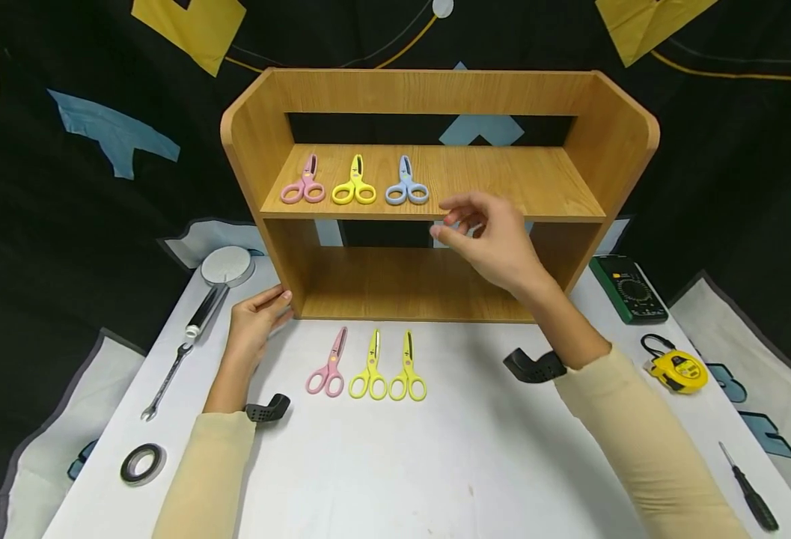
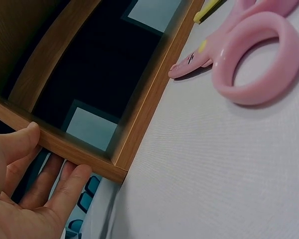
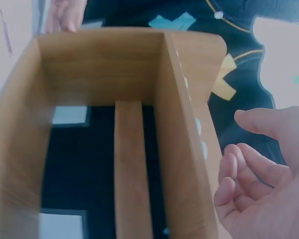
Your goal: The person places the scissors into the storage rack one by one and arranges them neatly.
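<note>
Left hand (image 1: pixel 255 323) steadies shelf (image 1: pixel 281 247) edge; right hand (image 1: pixel 496 239) hovers empty.

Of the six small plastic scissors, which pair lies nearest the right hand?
The blue-handled scissors, rightmost of three on the wooden shelf's upper board; the only blue pair, just left of the right hand.

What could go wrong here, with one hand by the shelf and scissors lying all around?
The right hand hovers empty at the front edge of the upper shelf; a careless sweep might knock the blue scissors off. The left hand rests against the wooden rack's lower corner, so a push could slide the rack. The pink scissors on the table lie close to that hand and could get bumped.
</note>
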`<state>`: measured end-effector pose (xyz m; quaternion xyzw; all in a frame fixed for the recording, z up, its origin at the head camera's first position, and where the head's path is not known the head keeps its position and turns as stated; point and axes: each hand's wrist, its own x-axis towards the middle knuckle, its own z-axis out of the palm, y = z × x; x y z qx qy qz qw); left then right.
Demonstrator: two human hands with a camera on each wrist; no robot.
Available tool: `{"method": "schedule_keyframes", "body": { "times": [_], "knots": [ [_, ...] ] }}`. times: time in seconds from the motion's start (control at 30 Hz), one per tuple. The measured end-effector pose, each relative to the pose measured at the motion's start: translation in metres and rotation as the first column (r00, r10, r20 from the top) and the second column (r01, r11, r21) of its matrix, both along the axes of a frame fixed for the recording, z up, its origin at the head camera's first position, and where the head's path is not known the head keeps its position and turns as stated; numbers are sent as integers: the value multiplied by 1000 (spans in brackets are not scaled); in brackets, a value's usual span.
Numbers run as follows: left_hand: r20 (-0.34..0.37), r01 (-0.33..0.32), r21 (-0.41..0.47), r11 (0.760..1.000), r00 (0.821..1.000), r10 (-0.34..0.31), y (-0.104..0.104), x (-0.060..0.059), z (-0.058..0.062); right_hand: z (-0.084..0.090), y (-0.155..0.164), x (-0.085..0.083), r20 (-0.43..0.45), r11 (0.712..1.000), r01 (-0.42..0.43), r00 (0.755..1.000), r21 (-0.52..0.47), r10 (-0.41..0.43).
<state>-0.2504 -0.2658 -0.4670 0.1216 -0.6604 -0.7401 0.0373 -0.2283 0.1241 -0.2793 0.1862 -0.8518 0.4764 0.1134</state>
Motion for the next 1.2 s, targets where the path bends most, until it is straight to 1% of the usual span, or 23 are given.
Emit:
{"method": "schedule_keyframes", "body": {
  "times": [0.13,0.27,0.4,0.47,0.63,0.7,0.83,1.0,1.1,1.2],
  "knots": [
    [0,-7,5,1000,1000,7,0,2,-3,-29,13,26,70,999,-39,997,19,37],
    [4,-21,12,1000,1000,21,2,4,-7,-65,17,45,139,996,-75,988,51,67],
    [-8,-30,16,999,999,30,3,5,-7,-99,17,60,190,995,-75,980,67,61],
    [-11,-27,18,999,1000,28,3,4,-6,-115,15,67,227,996,-59,973,69,42],
    [-11,-2,-6,1000,1000,2,3,2,-3,-156,7,79,319,997,-39,948,60,18],
    [-18,-1,-10,1000,1000,0,3,1,-1,-170,3,81,348,998,-48,937,49,28],
    [-30,-10,0,1000,999,10,2,0,2,-188,-7,82,390,997,-68,919,34,49],
    [-20,0,7,1000,1000,0,1,1,1,-199,-18,83,420,996,-76,906,53,46],
    [-21,4,7,1000,1000,-4,2,2,0,-203,-24,84,408,991,-78,913,105,29],
    [-26,-14,0,1000,1000,14,1,3,0,-206,-30,84,367,979,-82,930,186,8]
  ]
}}
